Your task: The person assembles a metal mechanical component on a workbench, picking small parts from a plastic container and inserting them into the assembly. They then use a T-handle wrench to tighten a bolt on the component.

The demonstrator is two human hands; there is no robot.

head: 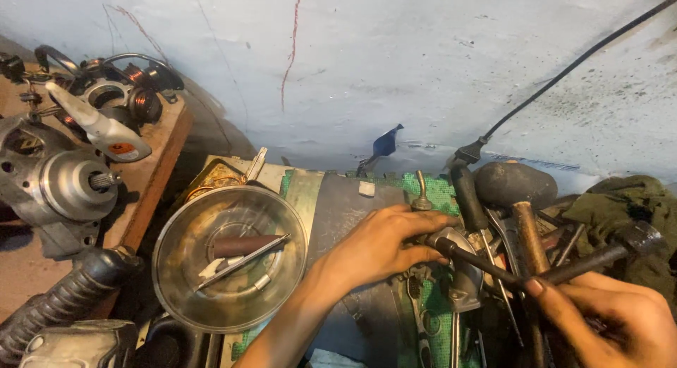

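Observation:
My left hand (377, 244) reaches in from the bottom middle, and its thumb and fingers pinch the near end of a dark metal rod (479, 261). At the bottom right, my right hand (613, 322) grips the iron handle of a hammer (620, 246) whose dark head points up and to the right. Rod and hammer handle meet over a heap of tools. Beneath the left fingers lies a grey metal casting (462, 269).
A round steel bowl (169, 258) with a brown piece and thin tools in it sits left of my forearm. Engine parts (60, 181) lie on a wooden bench at the left. A wooden-handled tool (530, 235), wrenches, a dark rag (627, 198) and a black cable (564, 75) crowd the right.

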